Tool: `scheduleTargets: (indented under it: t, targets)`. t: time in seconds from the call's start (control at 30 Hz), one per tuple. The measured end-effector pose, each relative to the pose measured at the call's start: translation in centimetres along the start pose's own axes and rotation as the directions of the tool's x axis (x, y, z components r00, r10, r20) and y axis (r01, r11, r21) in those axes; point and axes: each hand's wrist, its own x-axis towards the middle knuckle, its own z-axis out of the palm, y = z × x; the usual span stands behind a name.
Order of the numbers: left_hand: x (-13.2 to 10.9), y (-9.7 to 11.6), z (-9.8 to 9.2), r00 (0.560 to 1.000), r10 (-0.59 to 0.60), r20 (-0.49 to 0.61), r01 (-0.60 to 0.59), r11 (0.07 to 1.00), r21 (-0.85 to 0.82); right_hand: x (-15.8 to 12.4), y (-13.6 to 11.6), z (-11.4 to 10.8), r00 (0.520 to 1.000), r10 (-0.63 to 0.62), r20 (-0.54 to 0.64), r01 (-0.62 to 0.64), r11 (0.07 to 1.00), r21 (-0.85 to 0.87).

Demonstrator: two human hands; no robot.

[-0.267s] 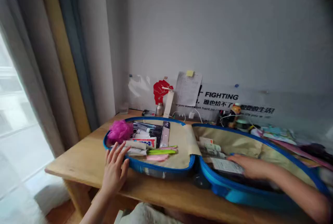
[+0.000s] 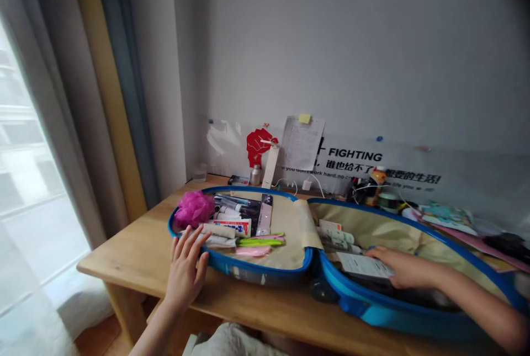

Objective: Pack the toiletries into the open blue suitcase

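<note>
An open blue suitcase [image 2: 265, 274] lies on a wooden table [image 2: 132, 254]. Its left half holds a pink bath pouf [image 2: 194, 208], tubes, a white and red box [image 2: 232, 226], green and pink toothbrushes [image 2: 259, 242]. My left hand [image 2: 185, 270] rests flat, fingers spread, on the left half's front corner. My right hand [image 2: 403, 269] lies inside the right half, fingers stretched over a white paper packet [image 2: 360, 265], near small white boxes [image 2: 337, 234].
Curtains [image 2: 83, 124] and a bright window fill the left side. At the back wall stand a small bottle [image 2: 256, 175], cables, a red fist sign [image 2: 259, 146], a pinned paper [image 2: 302, 143] and a banner. Clutter [image 2: 447, 215] lies at the far right of the table.
The view has shifted slightly to the left and down. Both hands stay where they were on the suitcase halves.
</note>
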Motion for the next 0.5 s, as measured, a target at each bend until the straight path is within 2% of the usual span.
scheduleTargets:
  t: [0.13, 0.27, 0.4, 0.5]
  targets:
    - [0.0, 0.0, 0.0, 1.0, -0.013, 0.005, 0.013, 1.0, -0.002, -0.4, 0.3, -0.5, 1.0, 0.017, 0.01, -0.018, 0.999, 0.029]
    - [0.1, 0.1, 0.0, 1.0, -0.016, -0.001, 0.016, 1.0, -0.004, -1.0, 1.2, -1.7, 0.997, 0.018, -0.078, -0.01, 0.995, 0.104]
    - [0.2, 0.3, 0.0, 1.0, -0.003, -0.014, 0.003, 1.0, -0.002, -1.3, 1.1, -4.6, 0.975, 0.005, -0.223, 0.019, 0.994, 0.108]
    - [0.1, 0.2, 0.0, 1.0, -0.004, -0.012, 0.004, 1.0, -0.002, -0.2, -1.1, -7.5, 0.928, -0.01, -0.371, 0.05, 0.994, 0.098]
